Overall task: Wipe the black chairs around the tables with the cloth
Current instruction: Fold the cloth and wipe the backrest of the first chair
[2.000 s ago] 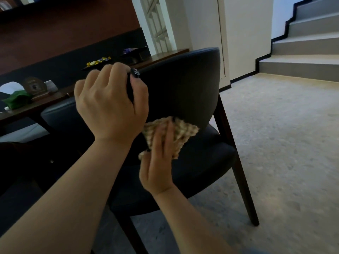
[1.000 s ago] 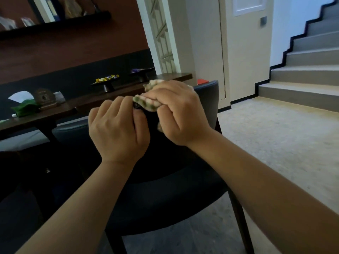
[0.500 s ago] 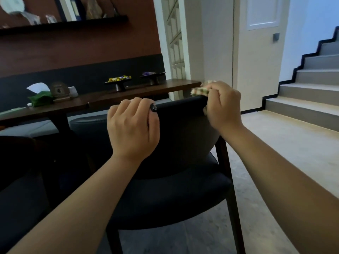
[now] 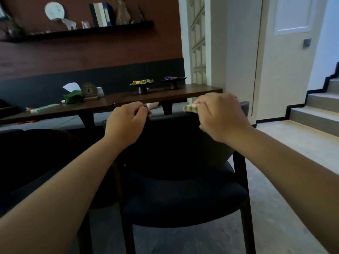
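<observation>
A black chair (image 4: 181,195) with dark wooden legs stands in front of me, its back toward the table. My left hand (image 4: 126,123) grips the top edge of the backrest at its left part. My right hand (image 4: 220,116) holds a checked cloth (image 4: 190,108) bunched on the top edge of the backrest near its right end. Only a small corner of the cloth shows past my fingers.
A long dark wooden table (image 4: 128,101) stands behind the chair with a green tissue pack (image 4: 72,97) and two small dishes (image 4: 141,85) on it. A second dark chair (image 4: 27,171) is at the left. Steps (image 4: 315,114) rise at the right; open floor lies right of the chair.
My right hand carried the cloth from the inner face of the backrest up to its top edge and slid it rightward. My left hand stayed gripping the backrest. The view rose.
</observation>
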Available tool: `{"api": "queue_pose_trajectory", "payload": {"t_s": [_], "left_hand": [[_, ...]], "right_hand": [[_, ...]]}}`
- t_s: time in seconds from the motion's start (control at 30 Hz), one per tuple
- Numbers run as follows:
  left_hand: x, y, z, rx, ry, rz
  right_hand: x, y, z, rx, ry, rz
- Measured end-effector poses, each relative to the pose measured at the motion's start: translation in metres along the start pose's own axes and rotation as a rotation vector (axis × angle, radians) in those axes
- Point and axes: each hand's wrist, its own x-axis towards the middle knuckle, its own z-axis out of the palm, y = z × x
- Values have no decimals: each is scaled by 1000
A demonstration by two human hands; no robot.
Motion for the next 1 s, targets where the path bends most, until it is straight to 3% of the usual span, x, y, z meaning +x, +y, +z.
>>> {"api": "queue_pose_trajectory", "payload": {"t_s": [0.1,0.17,0.33,0.6,0.7,0.77,0.83,0.9,1.0], "left_hand": [[29,-8,-13,-66,-335,-232],[43,-12,-15,20,-451,-242],[65,-28,-13,370,-576,-351],[87,-56,-8,299,-585,-547],[93,-75,3,254,-444,-727],[92,-80,5,133,-257,-956],[90,-82,3,30,-186,-1091],[86,-87,2,-32,-164,-1134],[81,-88,-1,-105,-197,-1153]], "right_hand": [[25,-26,5,-61,-237,-5],[43,-45,12,-44,-290,78],[86,-75,28,112,-553,227],[126,-96,78,167,-717,218],[134,-93,94,204,-822,271],[132,-83,96,315,-836,414],[131,-78,95,411,-803,530],[131,-79,93,511,-863,673],[129,-74,96,754,-757,985]]}}
